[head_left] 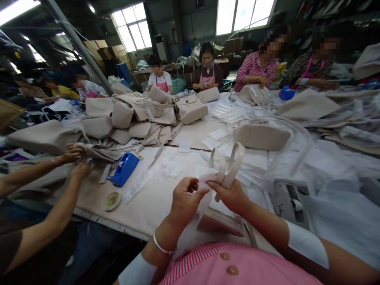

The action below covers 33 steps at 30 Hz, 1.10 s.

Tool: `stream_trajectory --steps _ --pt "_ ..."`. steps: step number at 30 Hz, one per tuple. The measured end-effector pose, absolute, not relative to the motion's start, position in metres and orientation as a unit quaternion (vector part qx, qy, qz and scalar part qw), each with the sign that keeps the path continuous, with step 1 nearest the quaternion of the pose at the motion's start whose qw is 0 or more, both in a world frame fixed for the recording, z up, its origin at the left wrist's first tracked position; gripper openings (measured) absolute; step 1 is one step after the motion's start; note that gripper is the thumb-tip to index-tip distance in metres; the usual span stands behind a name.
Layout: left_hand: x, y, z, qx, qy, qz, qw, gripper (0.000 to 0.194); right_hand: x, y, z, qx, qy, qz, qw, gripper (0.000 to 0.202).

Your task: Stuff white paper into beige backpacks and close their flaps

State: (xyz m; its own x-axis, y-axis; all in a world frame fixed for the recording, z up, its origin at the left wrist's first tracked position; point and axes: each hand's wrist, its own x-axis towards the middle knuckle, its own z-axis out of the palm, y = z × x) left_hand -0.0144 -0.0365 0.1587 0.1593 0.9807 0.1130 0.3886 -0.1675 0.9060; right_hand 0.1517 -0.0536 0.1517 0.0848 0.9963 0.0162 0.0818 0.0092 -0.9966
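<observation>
My right hand (234, 194) is closed around the beige bag handles (236, 166), which rise in two loops above my fingers. A thin white wrapping sheet (206, 176) lies against the base of the loops. My left hand (186, 198) is closed, its thumb and fingers pinching the edge of that sheet close to my right fingertips. Below my hands, a beige bag piece (220, 222) shows partly through translucent white material; the rest of it is hidden.
A blue tape dispenser (124, 169) and a small round dish (112, 201) stand to the left. Beside them a co-worker's hands (77, 160) handle a beige bag. Beige bags (190, 109) are piled at the back. Another dispenser (292, 202) sits right, among white sheets.
</observation>
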Motion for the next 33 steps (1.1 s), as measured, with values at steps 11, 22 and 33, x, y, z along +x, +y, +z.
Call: stream_trajectory --steps 11,22,33 --pt "-0.035 -0.045 0.177 0.669 0.454 0.416 0.415 0.014 0.166 -0.054 0.15 -0.484 -0.467 0.518 0.529 0.026" --pt "-0.012 -0.042 0.173 0.553 0.538 0.343 0.536 0.025 0.182 -0.057 0.16 -0.462 -0.516 0.549 0.467 0.045" --pt "-0.011 -0.046 0.175 0.661 0.54 0.332 0.402 0.02 0.231 -0.043 0.209 -0.464 -0.5 0.446 0.579 0.035"
